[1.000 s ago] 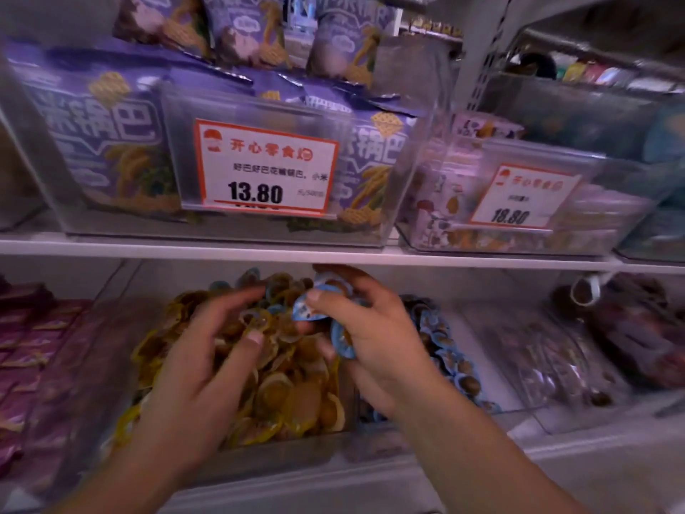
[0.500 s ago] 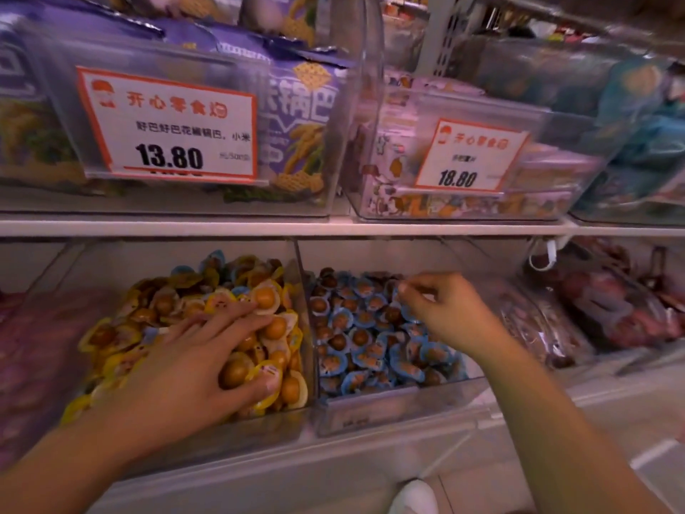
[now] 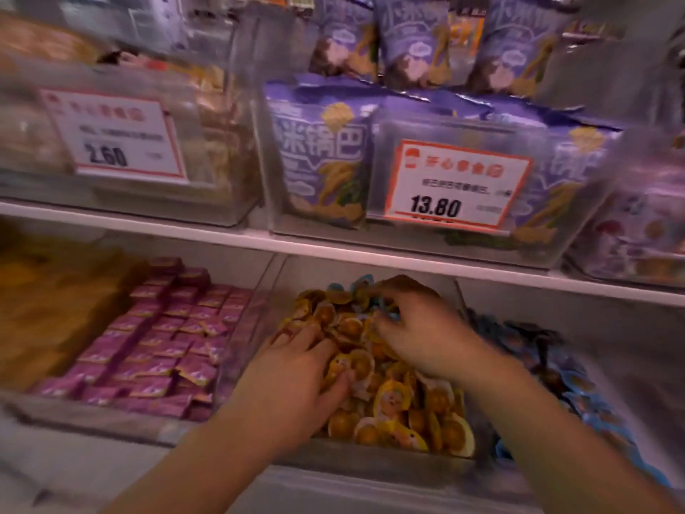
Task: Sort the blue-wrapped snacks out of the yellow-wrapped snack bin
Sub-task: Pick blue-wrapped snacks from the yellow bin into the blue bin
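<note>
A few blue-wrapped snacks lie at the back of the yellow snack bin. The right hand reaches there, fingers curled; blur hides whether they pinch one. The left hand rests spread on the yellow-wrapped snacks. The blue snack bin sits just right.

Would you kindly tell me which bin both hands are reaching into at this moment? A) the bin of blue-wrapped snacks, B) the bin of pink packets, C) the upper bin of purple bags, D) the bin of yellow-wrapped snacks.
D: the left hand and the right hand both lie on the pile in the yellow-wrapped snack bin, between the pink packets and the blue-wrapped snacks.
</note>
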The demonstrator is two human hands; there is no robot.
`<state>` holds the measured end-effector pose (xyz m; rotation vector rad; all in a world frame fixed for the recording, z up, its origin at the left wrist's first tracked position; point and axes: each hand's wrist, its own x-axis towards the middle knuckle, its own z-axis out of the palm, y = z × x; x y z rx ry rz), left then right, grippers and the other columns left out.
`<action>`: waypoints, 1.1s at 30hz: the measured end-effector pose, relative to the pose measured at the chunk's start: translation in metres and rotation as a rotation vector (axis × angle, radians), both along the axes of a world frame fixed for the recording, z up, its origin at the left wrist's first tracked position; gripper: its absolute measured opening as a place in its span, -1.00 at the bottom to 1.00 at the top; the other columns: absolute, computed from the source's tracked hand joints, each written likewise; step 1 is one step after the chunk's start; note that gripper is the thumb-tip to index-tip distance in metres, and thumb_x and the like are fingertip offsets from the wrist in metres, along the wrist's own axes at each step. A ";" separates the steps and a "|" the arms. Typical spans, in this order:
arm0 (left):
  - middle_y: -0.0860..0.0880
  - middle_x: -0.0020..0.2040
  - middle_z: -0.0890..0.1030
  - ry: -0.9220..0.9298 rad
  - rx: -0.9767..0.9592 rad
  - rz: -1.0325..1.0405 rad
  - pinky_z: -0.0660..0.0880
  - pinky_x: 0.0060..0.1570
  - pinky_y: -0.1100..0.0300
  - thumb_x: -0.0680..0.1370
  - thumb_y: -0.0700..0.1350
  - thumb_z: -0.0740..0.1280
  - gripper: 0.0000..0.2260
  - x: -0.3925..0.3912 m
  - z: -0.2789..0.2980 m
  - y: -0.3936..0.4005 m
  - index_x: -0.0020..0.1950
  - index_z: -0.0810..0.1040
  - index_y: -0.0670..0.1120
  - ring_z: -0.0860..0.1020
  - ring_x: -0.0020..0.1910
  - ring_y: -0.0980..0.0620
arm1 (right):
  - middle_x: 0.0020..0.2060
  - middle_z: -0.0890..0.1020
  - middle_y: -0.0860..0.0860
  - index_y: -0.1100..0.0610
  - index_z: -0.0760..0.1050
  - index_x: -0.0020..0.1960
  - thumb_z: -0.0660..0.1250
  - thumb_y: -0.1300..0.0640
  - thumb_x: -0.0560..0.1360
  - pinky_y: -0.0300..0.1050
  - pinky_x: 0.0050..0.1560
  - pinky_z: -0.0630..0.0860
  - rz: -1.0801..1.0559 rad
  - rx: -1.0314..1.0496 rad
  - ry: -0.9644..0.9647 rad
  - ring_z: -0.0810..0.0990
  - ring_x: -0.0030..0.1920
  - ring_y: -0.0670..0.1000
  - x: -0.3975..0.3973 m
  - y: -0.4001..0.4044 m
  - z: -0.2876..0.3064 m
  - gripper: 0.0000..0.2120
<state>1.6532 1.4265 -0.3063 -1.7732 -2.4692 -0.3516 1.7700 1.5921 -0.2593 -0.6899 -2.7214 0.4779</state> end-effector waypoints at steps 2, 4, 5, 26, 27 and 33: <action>0.04 0.19 0.51 0.004 -0.002 -0.004 0.45 0.10 0.04 0.53 0.27 -0.07 -0.52 0.003 -0.004 -0.005 0.13 0.53 0.08 0.54 0.05 -0.07 | 0.21 0.56 0.06 -0.06 0.52 0.27 0.24 -0.04 0.55 -0.04 0.20 0.49 0.042 0.058 -0.250 0.54 0.22 0.12 -0.027 0.020 -0.001 -0.69; 0.04 0.25 0.48 -0.003 -0.005 0.022 0.44 0.14 0.02 0.54 0.26 -0.09 -0.51 0.006 -0.007 -0.006 0.20 0.49 0.09 0.52 0.08 -0.07 | 0.25 0.55 0.07 -0.03 0.54 0.25 0.20 -0.15 0.58 -0.09 0.20 0.45 0.086 0.066 -0.518 0.54 0.22 0.13 -0.042 0.037 -0.001 -0.65; 0.04 0.28 0.46 -0.013 0.002 0.038 0.42 0.18 0.01 0.54 0.25 -0.09 -0.51 0.006 -0.009 -0.005 0.27 0.44 0.10 0.50 0.11 -0.07 | 0.30 0.53 0.05 -0.02 0.55 0.26 0.18 -0.18 0.59 -0.13 0.24 0.41 0.108 0.074 -0.613 0.52 0.25 0.11 -0.044 0.044 -0.003 -0.62; 0.03 0.37 0.41 -0.109 0.120 0.083 0.29 0.29 0.02 0.46 0.10 0.01 -0.55 0.002 -0.010 0.009 0.26 0.49 0.08 0.43 0.24 -0.05 | 0.06 0.51 -0.14 -0.12 0.44 0.15 0.37 -0.13 0.47 -0.19 -0.05 0.45 0.154 0.026 -0.346 0.49 0.02 -0.11 -0.036 0.031 -0.029 -0.71; 0.08 0.33 0.44 -0.142 0.175 0.077 0.32 0.26 0.07 0.46 0.09 0.02 -0.57 0.003 -0.011 0.009 0.23 0.51 0.11 0.45 0.19 -0.02 | 0.01 0.53 -0.17 -0.09 0.48 0.11 0.41 -0.07 0.46 -0.23 -0.09 0.43 0.155 -0.018 -0.289 0.49 -0.01 -0.15 -0.033 0.032 -0.026 -0.75; 0.28 0.11 0.51 -0.674 0.605 0.029 0.43 0.07 0.37 0.48 -0.03 0.23 -0.74 -0.002 0.007 0.007 0.11 0.56 0.20 0.50 0.09 0.29 | -0.18 0.71 -0.09 -0.09 0.67 -0.15 0.52 0.07 0.41 -0.30 -0.18 0.54 -0.087 -0.494 0.198 0.67 -0.14 -0.13 -0.023 0.032 -0.011 -0.93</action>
